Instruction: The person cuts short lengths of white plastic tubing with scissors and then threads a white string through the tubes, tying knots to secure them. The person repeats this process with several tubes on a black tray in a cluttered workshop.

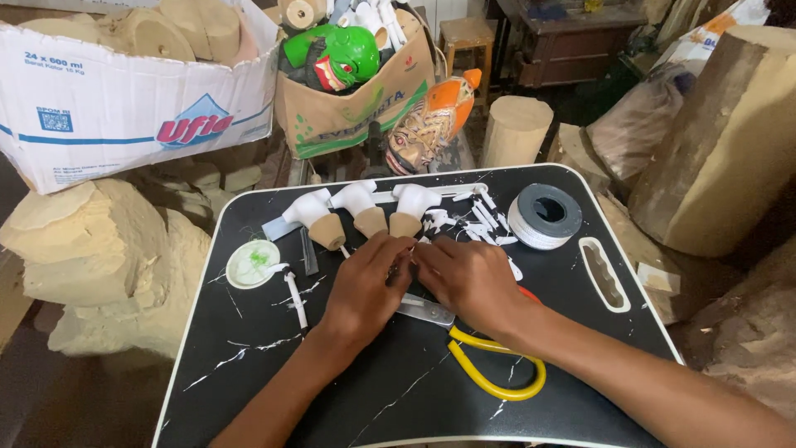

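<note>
My left hand (365,286) and my right hand (468,278) lie side by side on a black tray table (414,390), fingertips meeting over something small that the fingers hide. Just beyond the fingertips lie three white-painted wooden pieces with bare tan cone ends (365,211). Scissors with yellow handles (489,365) lie under my right wrist, their blade poking out between the hands. A thin brush (295,299) rests left of my left hand, near a small white lid with green paint (252,263).
A grey-and-white tape roll (543,216) and several small white sticks (481,217) sit at the tray's far right. Behind stand a cardboard box of wood pieces (124,99), a paper bag holding a green mask (340,58), an orange mask (431,120) and wood logs (730,133).
</note>
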